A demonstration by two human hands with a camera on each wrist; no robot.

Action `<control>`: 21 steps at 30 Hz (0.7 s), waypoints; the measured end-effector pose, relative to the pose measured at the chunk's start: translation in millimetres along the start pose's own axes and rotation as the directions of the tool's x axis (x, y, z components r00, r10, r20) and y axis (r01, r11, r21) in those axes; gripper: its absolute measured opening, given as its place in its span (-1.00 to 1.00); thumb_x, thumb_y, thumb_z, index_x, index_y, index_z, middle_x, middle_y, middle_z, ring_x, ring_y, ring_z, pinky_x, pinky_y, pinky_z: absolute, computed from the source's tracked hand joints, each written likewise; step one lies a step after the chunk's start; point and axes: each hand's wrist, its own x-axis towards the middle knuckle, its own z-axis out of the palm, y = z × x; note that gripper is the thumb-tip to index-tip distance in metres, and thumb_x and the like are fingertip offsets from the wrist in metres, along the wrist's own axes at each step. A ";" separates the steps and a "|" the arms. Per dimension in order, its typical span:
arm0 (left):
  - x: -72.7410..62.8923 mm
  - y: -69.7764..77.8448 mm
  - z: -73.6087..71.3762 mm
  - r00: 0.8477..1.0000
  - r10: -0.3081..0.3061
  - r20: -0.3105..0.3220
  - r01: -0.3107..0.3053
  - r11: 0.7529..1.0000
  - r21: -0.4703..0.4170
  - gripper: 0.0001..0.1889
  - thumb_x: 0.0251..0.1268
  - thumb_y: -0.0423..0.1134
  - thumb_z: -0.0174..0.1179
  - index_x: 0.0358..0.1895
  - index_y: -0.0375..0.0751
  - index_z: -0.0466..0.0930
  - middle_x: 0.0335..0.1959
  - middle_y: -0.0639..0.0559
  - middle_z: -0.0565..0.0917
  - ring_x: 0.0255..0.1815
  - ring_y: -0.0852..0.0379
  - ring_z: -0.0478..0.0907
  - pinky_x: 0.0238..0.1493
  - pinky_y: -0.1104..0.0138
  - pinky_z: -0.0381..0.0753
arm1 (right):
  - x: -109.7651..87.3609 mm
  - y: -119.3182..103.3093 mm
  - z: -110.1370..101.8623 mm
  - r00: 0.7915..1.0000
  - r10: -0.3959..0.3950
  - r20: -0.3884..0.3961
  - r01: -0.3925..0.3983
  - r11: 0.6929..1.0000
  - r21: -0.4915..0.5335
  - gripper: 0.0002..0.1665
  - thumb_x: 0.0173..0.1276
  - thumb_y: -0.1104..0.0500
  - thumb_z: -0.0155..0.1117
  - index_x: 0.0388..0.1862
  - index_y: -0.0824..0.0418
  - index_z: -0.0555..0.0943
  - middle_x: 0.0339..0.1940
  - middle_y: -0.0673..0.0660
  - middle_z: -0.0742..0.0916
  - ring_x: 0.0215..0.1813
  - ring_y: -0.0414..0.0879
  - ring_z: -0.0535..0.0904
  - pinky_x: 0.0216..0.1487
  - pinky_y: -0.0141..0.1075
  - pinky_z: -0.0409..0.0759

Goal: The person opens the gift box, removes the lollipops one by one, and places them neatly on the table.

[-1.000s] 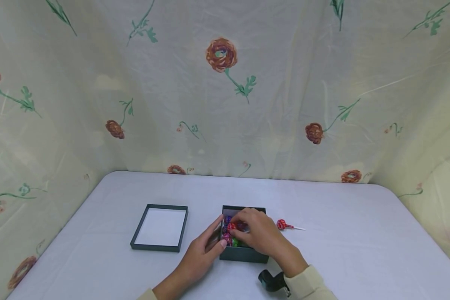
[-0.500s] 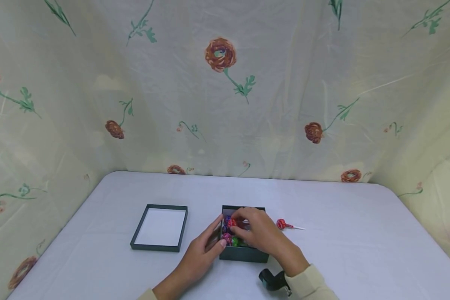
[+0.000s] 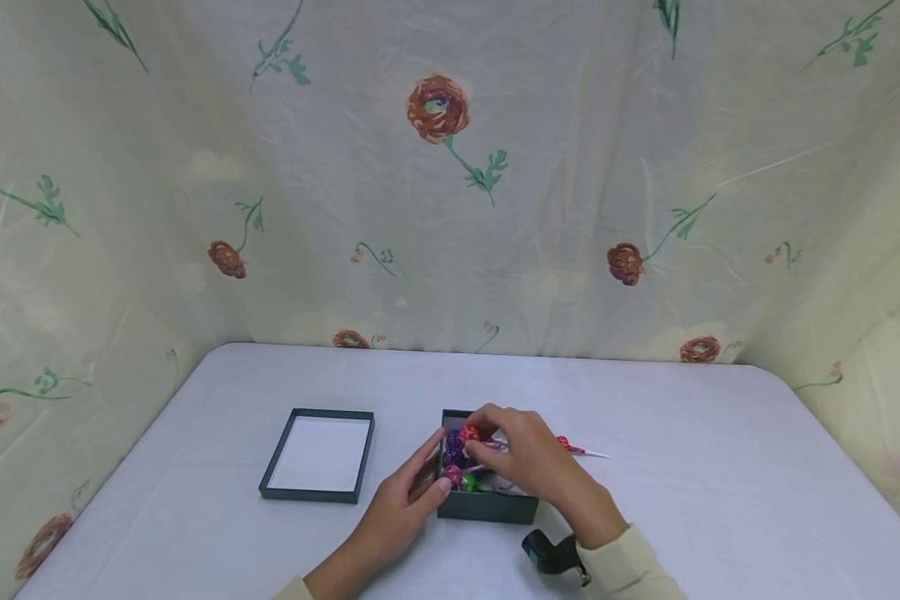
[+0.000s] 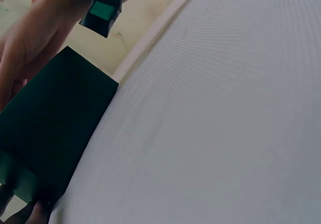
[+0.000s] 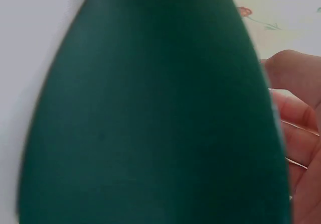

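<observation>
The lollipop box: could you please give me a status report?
Left hand against dark green box. Right hand pinching red lollipop at box. Lid off to the left; no obstruction visible.

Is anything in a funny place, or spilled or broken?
Yes, one red lollipop lies outside, on the white table to the right of the box. It looks odd because other lollipops are inside the box. I see nothing spilled or broken.

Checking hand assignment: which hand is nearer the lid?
Left. The left hand is at the box's left side, right of the lid; the right hand is over the box, farther right.
</observation>
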 end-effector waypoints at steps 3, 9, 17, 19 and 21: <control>0.2 -0.5 0.3 1.000 0.000 -0.004 0.000 1.000 -0.002 -0.38 0.46 -0.10 0.07 0.52 0.14 0.09 0.51 -0.05 0.15 0.43 -0.12 0.22 0.30 0.27 0.39 | -0.3 -0.6 -4.4 0.999 -0.030 -0.020 0.030 1.000 -0.005 -0.75 0.27 0.15 0.37 -0.08 0.14 0.64 -0.26 -0.03 0.75 -0.18 -0.21 0.66 -0.04 -0.12 0.70; 1.4 -0.9 0.2 0.999 -0.032 -0.004 0.032 0.999 0.016 -0.36 0.45 -0.05 0.07 0.52 0.17 0.07 0.51 0.03 0.13 0.43 -0.07 0.22 0.30 0.29 0.39 | -1.6 -1.6 -13.4 0.999 -0.031 -0.025 0.031 0.999 -0.021 -0.76 0.28 0.15 0.36 -0.08 0.12 0.64 -0.27 -0.07 0.75 -0.19 -0.25 0.65 -0.05 -0.12 0.70; 1.9 -1.1 0.1 0.999 -0.044 -0.004 0.044 0.999 0.027 -0.37 0.46 -0.04 0.06 0.52 0.18 0.07 0.51 0.05 0.14 0.43 -0.07 0.23 0.31 0.28 0.39 | -2.8 0.1 -23.5 0.999 -0.044 -0.022 0.043 0.998 -0.046 -0.78 0.28 0.16 0.36 -0.10 0.11 0.64 -0.26 -0.08 0.74 -0.20 -0.29 0.64 -0.08 -0.21 0.70; 1.9 -0.5 0.0 0.999 -0.045 -0.004 0.045 0.999 0.025 -0.37 0.46 -0.04 0.06 0.52 0.17 0.07 0.51 0.05 0.13 0.43 -0.07 0.22 0.31 0.28 0.39 | -3.5 0.4 -25.9 0.999 -0.037 -0.016 0.036 0.998 -0.048 -0.78 0.28 0.16 0.36 -0.09 0.10 0.64 -0.26 -0.09 0.74 -0.21 -0.29 0.63 -0.08 -0.26 0.70; 1.8 0.2 0.1 0.999 -0.046 -0.004 0.046 0.999 0.025 -0.36 0.46 -0.05 0.06 0.53 0.16 0.07 0.51 0.04 0.13 0.44 -0.07 0.22 0.31 0.28 0.39 | -4.2 0.5 -28.2 1.000 -0.021 -0.010 0.021 0.999 -0.050 -0.78 0.28 0.15 0.36 -0.09 0.09 0.64 -0.26 -0.10 0.73 -0.21 -0.30 0.62 -0.08 -0.29 0.69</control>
